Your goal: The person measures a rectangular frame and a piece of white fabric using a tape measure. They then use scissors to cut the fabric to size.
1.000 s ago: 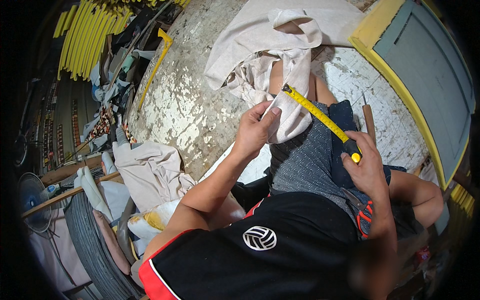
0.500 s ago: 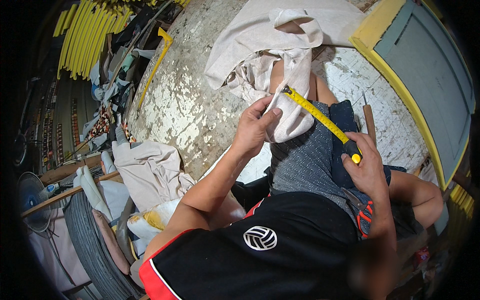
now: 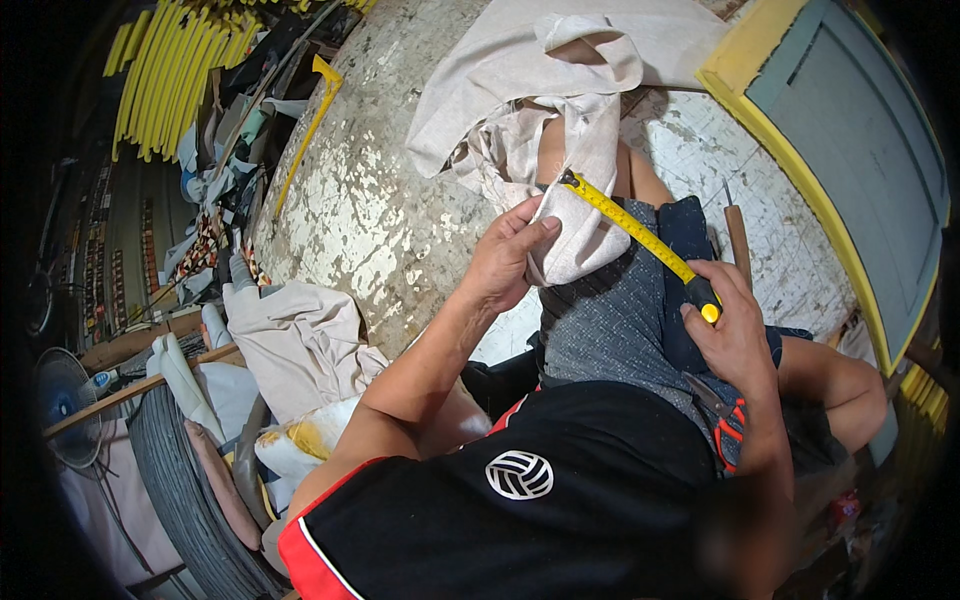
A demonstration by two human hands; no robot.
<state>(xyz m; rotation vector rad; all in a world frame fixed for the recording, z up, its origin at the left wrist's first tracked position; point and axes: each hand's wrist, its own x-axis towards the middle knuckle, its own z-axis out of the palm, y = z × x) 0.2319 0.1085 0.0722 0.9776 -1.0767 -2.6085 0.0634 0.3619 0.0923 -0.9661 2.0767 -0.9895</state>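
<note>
My left hand point(image 3: 507, 258) pinches the edge of a pale beige cloth point(image 3: 592, 222) that drapes over my leg and spreads onto the worn surface ahead. In my right hand point(image 3: 735, 325) is a tape measure point(image 3: 640, 232), its black and yellow case partly covered by my fingers. The yellow blade is pulled out and slants up to the left, its hooked end lying at the cloth edge just above my left fingertips. Scissors with orange-red handles point(image 3: 727, 440) lie by my right forearm. A wooden-handled pointed tool point(image 3: 738, 240) rests beyond my right hand.
At the right stands a grey panel with a yellow frame point(image 3: 775, 130). A yellow-handled tool point(image 3: 308, 135) lies on the worn surface point(image 3: 370, 220). On the left are a crumpled beige cloth point(image 3: 300, 345), a fan point(image 3: 68, 400), a grey coil point(image 3: 185, 490) and yellow strips point(image 3: 165, 90).
The tape's hooked end has shifted very slightly left, and my left hand with the cloth edge has moved a touch the same way. Both grips are unchanged.
</note>
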